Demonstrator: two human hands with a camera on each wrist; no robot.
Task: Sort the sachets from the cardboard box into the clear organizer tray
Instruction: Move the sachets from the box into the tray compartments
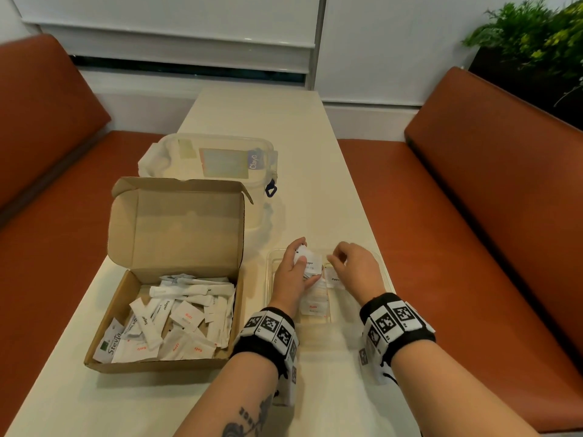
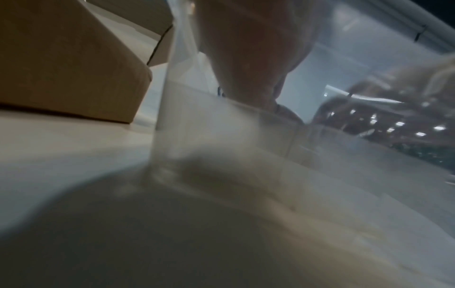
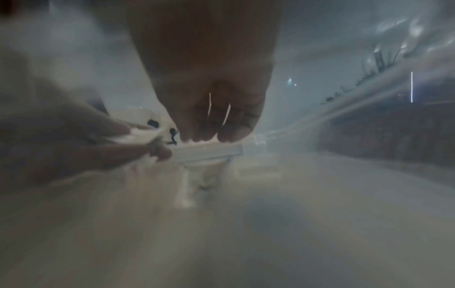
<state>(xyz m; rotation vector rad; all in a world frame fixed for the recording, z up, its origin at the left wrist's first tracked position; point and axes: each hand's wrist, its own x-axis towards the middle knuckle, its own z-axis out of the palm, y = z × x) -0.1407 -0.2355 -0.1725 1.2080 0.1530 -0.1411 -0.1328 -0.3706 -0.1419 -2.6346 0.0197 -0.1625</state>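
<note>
While the left hand (image 1: 291, 272) grips a small stack of pepper sachets (image 1: 307, 261) over the clear organizer tray (image 1: 271, 279) and the right hand (image 1: 353, 269) curls, seemingly pinching one off, dealing is underway; next, drop each beside the one pepper, one salt sachet visible, dozens uncounted in one cardboard box (image 1: 104, 329).

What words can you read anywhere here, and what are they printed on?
"Clayo": label of the clear lidded container.
"Stevia": sachet in the cardboard box.
"Sugar": stick sachets, same box.
"Salt": red print, sachet in the box.
"Pepper": sachet in the organizer tray.
Smaller print, wristband codes: unreadable.
</note>
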